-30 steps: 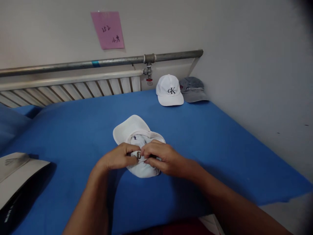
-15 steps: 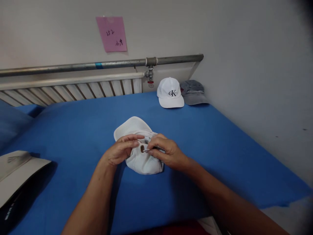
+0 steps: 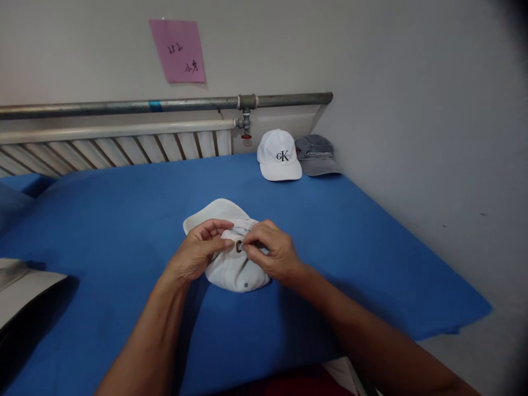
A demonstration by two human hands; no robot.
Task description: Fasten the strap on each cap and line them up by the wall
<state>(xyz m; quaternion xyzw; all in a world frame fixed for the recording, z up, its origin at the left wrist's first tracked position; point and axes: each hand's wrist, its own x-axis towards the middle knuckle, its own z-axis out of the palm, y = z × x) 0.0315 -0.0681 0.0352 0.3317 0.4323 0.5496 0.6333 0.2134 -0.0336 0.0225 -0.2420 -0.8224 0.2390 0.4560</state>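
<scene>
A white baseball cap [image 3: 237, 275] lies on the blue-covered table, its brim [image 3: 218, 212] pointing away to the upper left. A small brown metal buckle [image 3: 238, 246] sits on the cap's back strap. My left hand [image 3: 198, 247] grips the cap at the left of the buckle, thumb beside it and fingers behind. At the buckle's right side, my right hand [image 3: 274, 250] pinches with thumb and forefinger at the strap end, which is mostly hidden by the fingertips.
A white cap with black letters [image 3: 280, 155] and a grey cap [image 3: 317, 155] stand at the back right by the wall. Part of another pale cap [image 3: 28, 289] shows at the left edge. Behind the blue table [image 3: 124, 220] run a radiator [image 3: 136, 148] and a metal pipe [image 3: 198, 103] with a valve.
The view has shifted slightly to the right. My right fingers have come closer to the buckle, and my left thumb now lies nearer its left side. The cap has turned a little.
</scene>
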